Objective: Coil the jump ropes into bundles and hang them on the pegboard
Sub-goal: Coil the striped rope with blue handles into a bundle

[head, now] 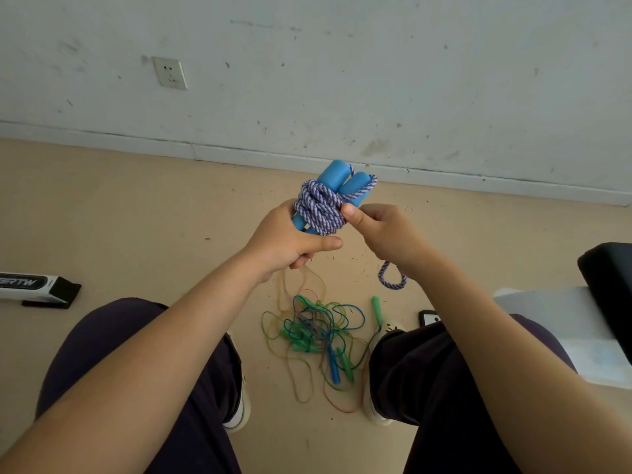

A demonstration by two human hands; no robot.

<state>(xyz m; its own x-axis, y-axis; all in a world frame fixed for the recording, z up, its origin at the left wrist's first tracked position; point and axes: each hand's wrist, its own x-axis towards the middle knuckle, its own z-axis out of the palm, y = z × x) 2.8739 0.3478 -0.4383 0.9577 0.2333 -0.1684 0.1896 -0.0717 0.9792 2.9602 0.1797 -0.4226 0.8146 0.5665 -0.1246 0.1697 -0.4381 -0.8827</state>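
A jump rope with two blue foam handles (pixel 337 181) has its purple-and-white braided cord (pixel 319 208) wound around the handles in a bundle. My left hand (pixel 290 239) grips the lower ends of the handles. My right hand (pixel 384 234) pinches the cord at the bundle's right side, thumb against the coils, and a loose loop of cord (pixel 391 278) hangs below that hand. On the floor between my feet lies a tangled pile of thin plastic jump ropes (pixel 318 336) in green, blue and orange, with small green and blue handles. No pegboard is in view.
I sit facing a scuffed white wall with a socket (pixel 170 73). A white and black box (pixel 37 289) lies on the floor at left. At right stand a black object (pixel 608 278) and a white surface (pixel 567 323); a small dark device (pixel 429 317) lies near my right knee.
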